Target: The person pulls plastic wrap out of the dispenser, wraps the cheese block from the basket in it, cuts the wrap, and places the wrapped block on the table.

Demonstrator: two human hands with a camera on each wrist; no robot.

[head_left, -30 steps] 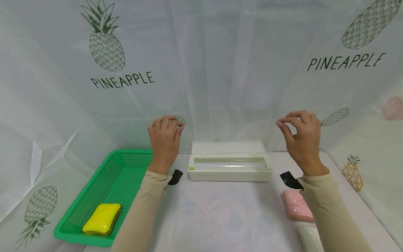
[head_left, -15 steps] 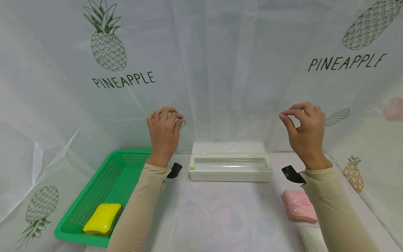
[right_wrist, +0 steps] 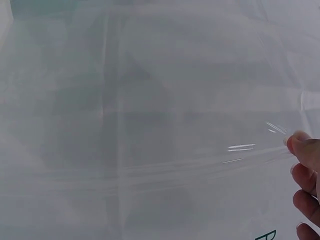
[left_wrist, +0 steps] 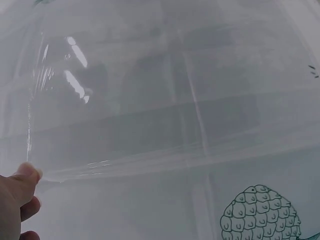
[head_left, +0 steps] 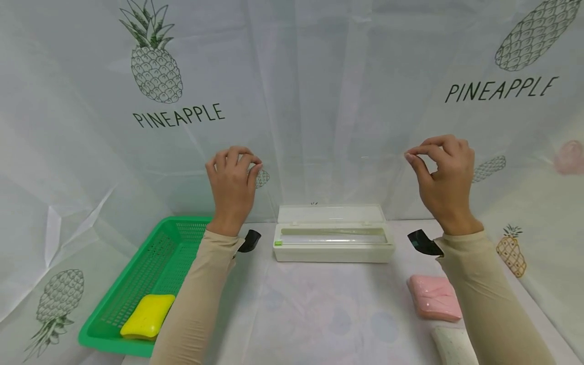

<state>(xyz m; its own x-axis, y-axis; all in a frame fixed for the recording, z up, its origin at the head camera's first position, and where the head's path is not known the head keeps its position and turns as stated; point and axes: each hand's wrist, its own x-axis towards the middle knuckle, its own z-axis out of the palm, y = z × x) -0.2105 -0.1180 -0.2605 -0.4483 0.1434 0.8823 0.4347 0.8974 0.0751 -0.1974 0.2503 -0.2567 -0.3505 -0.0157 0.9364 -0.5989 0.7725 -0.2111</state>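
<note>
A nearly invisible sheet of cling film (left_wrist: 80,172) hangs between my two raised hands; glints and a bunched edge give it away in the wrist views. My left hand (head_left: 231,190) pinches one corner between thumb and fingertips. At the other end, thumb and index finger of my right hand (head_left: 447,185) pinch the film, with streaks of light beside them in the right wrist view. Below and between the hands sits a white cling film dispenser (head_left: 333,254), its lid raised and a roll inside. Whether the sheet still joins the roll is hard to see.
A green basket (head_left: 114,345) stands at the left, with a yellow rounded block (head_left: 147,317) in it. On the right of the table (head_left: 315,314) lie a pink wrapped block (head_left: 435,298) and a whitish one (head_left: 452,344), partly behind my sleeve. A pineapple-print curtain (head_left: 315,101) closes the back.
Both hands have risen, drawing the cling film higher above the dispenser. The left has drifted slightly left, the right slightly right. Dispenser, basket and blocks have stayed put.
</note>
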